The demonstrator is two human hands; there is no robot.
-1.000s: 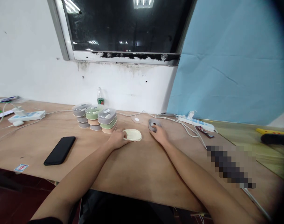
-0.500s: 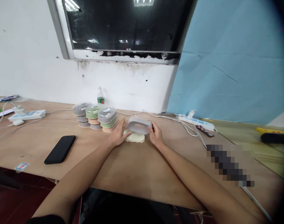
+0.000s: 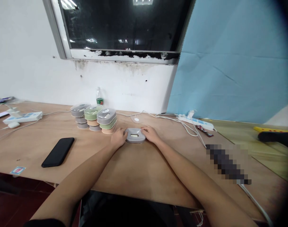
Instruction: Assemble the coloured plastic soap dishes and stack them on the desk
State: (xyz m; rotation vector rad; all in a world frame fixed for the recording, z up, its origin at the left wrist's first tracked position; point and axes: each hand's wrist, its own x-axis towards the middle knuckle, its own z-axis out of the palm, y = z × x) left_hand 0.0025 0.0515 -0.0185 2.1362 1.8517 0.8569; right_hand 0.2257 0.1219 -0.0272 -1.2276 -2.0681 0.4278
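Note:
A small oval plastic box with a grey, slotted cover rests on the wooden table in front of me. Through the slot a pale cream colour shows. My left hand is closed around the box's left end, and my right hand grips its right end. Just left of my left hand stand stacks of similar oval boxes in grey, green and peach, such as the grey-topped stack, the green-topped stack and the far-left stack. Behind the box lies a small white oval spot.
A black phone lies at the left. Power strips sit left and right, with white cables along the wall. A bottle stands behind the stacks. A blurred-out dark object lies at the right.
The grey cover, tilted in my right hand above the cream base before, has come down level over it. My left hand has closed on the left end. The view has shifted slightly.

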